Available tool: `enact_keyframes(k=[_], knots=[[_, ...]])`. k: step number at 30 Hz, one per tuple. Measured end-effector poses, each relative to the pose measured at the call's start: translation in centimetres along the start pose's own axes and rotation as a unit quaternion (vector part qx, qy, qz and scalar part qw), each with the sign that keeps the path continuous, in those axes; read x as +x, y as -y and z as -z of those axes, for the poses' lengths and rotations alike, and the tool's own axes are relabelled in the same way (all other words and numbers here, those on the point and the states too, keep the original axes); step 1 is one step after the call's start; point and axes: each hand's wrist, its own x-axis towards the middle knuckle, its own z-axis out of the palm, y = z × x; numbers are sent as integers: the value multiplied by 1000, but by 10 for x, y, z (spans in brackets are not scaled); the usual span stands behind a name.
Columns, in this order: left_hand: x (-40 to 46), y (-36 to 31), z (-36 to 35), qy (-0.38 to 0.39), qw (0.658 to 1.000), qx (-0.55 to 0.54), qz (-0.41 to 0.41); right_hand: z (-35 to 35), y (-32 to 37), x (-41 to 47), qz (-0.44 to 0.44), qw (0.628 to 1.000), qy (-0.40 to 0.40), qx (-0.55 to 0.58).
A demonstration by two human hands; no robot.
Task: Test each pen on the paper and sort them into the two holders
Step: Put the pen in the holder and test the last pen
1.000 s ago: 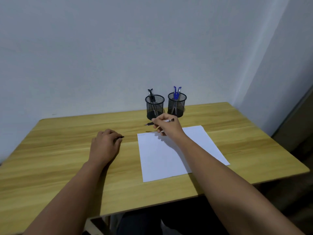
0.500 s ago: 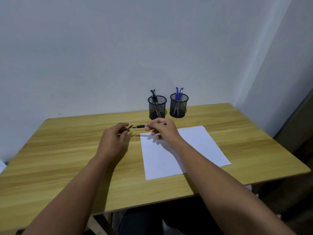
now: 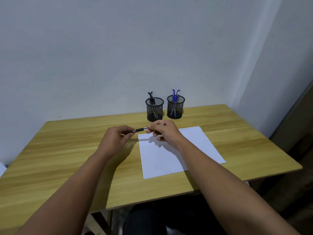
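A light wooden table (image 3: 67,158) fills the scene, pushed against a pale wall. Towards its right half lies a white sheet of paper (image 3: 172,156), near edge angled slightly, close enough for test strokes. At the far edge stand two black mesh pen holders side by side: the left holder (image 3: 154,109) carries black-capped pens, the right holder (image 3: 175,107) blue-capped ones, so sorting looks to run by ink colour.

Now the hands, meeting above the far left corner of the paper. The right hand (image 3: 165,133) pinches a slim pen with a black grip (image 3: 144,129) by its barrel, fingers curled round it, holding it nearly level and pointing left. The left hand (image 3: 116,138) comes in at the pen's tip end, fingers bunched; whether a cap sits pinched there I cannot tell, as the fingers hide it. Held tip to fingers like this, it reads as capping or uncapping. The black grip suggests the left holder is next, though that is only a guess.
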Motion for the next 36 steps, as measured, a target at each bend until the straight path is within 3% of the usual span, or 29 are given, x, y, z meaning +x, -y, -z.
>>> enact_keyframes(k=[4,6,9,12,25,27,31,33,36], knots=[[-1,-20,7,27,999,-33,3,8,9,-17,-9,1000,15,8],[-3,-34,12,35,991,-119,39,14,16,-25,-14,1000,13,19],[-7,-56,19,41,952,-290,83,23,29,-39,-22,998,12,56],[-12,-78,18,29,928,-361,83,28,42,-53,-14,997,20,75],[21,-110,6,44,952,-288,91,35,38,-44,35,992,-22,122],[34,-104,6,71,952,-277,108,39,33,-34,33,997,-12,68],[63,-108,1,83,941,-307,116,39,49,-7,57,987,9,-152],[82,-108,-3,33,934,-336,118,40,66,17,91,978,-37,-186],[112,-81,-16,-42,970,-211,112,46,87,61,140,961,-141,-191]])
